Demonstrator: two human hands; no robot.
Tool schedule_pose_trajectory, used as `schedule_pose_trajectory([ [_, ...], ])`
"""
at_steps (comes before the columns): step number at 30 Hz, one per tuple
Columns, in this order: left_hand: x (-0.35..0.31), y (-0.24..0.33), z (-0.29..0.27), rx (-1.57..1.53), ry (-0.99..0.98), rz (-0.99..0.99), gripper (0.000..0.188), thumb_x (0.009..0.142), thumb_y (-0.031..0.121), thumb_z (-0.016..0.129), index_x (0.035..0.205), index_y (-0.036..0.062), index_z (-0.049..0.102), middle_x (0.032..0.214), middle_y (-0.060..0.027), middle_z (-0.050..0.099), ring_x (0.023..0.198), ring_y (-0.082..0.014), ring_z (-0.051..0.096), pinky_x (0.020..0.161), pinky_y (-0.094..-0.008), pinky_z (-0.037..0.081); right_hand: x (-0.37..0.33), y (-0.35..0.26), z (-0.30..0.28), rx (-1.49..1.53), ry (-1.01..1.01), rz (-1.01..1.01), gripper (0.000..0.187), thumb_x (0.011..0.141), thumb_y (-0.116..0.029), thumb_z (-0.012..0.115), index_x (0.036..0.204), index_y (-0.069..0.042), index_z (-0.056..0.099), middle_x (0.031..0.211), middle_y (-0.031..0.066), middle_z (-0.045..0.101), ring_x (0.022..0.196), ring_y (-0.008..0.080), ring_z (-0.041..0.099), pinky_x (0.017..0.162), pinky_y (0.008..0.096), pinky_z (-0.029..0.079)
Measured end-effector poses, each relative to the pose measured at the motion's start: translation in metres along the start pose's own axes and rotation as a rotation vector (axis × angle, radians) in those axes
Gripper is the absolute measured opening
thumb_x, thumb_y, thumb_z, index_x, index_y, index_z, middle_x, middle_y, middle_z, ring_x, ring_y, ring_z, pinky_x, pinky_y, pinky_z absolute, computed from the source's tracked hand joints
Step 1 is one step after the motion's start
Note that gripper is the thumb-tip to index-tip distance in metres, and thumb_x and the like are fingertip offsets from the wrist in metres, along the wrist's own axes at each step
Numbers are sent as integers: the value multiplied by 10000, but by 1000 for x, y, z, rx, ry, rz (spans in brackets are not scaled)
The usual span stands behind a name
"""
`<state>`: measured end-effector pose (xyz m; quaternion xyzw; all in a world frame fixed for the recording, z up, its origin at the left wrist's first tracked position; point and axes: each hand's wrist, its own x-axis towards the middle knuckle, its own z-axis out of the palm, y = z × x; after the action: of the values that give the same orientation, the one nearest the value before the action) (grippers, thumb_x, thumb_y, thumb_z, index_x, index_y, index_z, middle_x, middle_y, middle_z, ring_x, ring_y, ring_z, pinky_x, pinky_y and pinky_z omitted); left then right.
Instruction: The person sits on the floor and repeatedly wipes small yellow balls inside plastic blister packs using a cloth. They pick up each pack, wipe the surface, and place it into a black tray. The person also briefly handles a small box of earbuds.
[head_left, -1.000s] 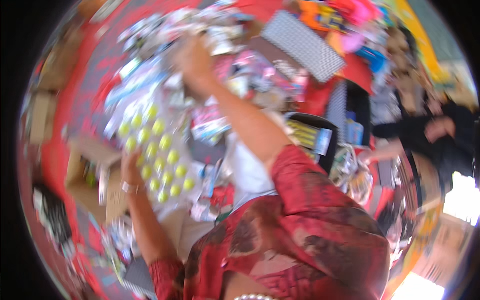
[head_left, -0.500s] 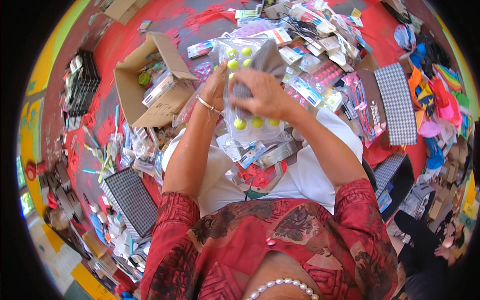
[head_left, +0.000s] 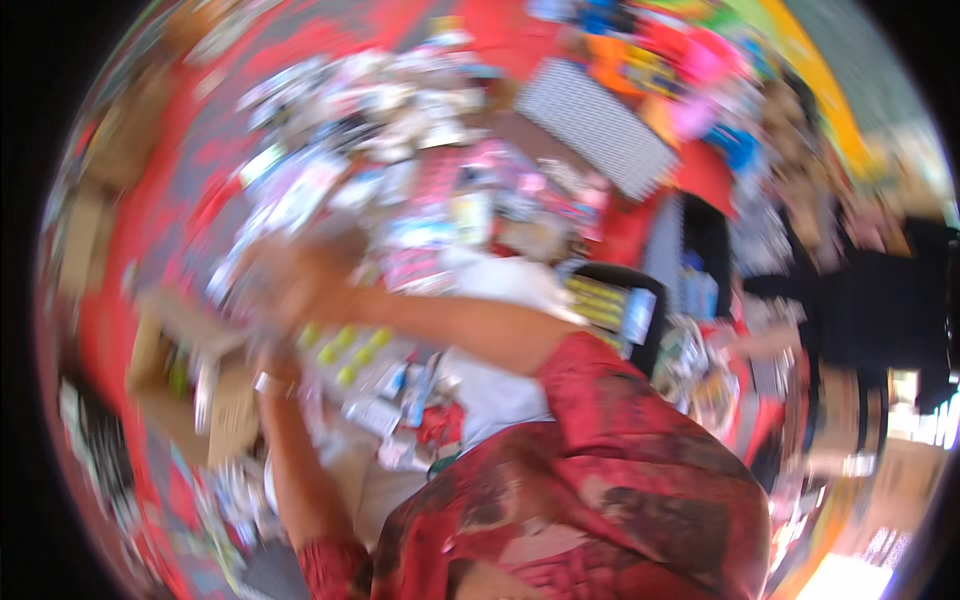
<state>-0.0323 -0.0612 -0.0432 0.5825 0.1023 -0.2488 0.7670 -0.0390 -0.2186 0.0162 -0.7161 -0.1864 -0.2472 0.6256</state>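
Observation:
Motion blurs the whole head view. At the left of centre is a clear plastic pack (head_left: 345, 348) with rows of round yellow-green pieces. My left hand (head_left: 274, 352), a bracelet at its wrist, grips the pack's left edge; its fingers are smeared. Over the pack's upper part lies my right hand (head_left: 300, 280), closed on a grey cloth (head_left: 342, 242) that shows only as a dim patch. Below the pack, small boxes and packets (head_left: 385, 405) rest between my legs.
An open cardboard box (head_left: 185, 400) stands left of my hands. Piled packages (head_left: 380, 110) spread beyond. A houndstooth-patterned panel (head_left: 600, 130) and a dark bin (head_left: 625, 310) with a yellow-dotted pack are to the right. A person in black (head_left: 870, 300) is at the far right.
My view has swung to the right, so the box, pack and hands now appear farther left. The person in black shows more fully. My right hand stays over the pack.

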Motion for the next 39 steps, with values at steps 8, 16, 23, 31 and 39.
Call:
schedule_pose_trajectory([
  [8, 4, 3, -3, -140, -182, -108, 546, 911, 463, 367, 1289, 69, 383, 1191, -81, 496, 1054, -224, 476, 930, -366, 369, -22, -4, 8, -526, -297, -177, 440, 671, -333, 652, 1031, -113, 526, 1115, 103, 470, 1080, 237, 445, 907, 594, 263],
  [16, 28, -3, -4, -167, -149, -170, 566, 909, 475, 358, 1308, 74, 358, 1213, -82, 483, 1076, -232, 466, 945, -378, 355, -18, -12, 22, -826, -302, -259, 394, 570, -294, 680, 888, -89, 570, 910, 73, 555, 947, 231, 523, 786, 495, 347],
  [23, 38, 20, -77, -129, 50, -279, 583, 907, 485, 351, 1324, 78, 337, 1233, -83, 471, 1094, -240, 457, 958, -389, 344, -16, -36, 2, -553, -962, -248, 221, 571, -284, 645, 749, -160, 604, 689, 5, 590, 721, 180, 582, 682, 384, 358],
  [31, 20, 27, -66, -455, -21, -18, 503, 882, 403, 455, 1256, 67, 415, 1258, -115, 470, 1119, -295, 464, 956, -472, 363, 19, 15, -96, -561, -259, 305, 235, 583, -241, 652, 693, -34, 643, 682, 115, 609, 661, 240, 598, 570, 378, 470],
  [39, -8, 40, 1, -857, -392, 4, 612, 867, 538, 401, 1257, 67, 420, 1225, -127, 502, 1083, -298, 509, 939, -462, 393, 34, -2, -77, 351, 206, 876, 297, 718, -223, 686, 899, -12, 582, 759, 63, 597, 594, 137, 563, 524, 255, 450],
])
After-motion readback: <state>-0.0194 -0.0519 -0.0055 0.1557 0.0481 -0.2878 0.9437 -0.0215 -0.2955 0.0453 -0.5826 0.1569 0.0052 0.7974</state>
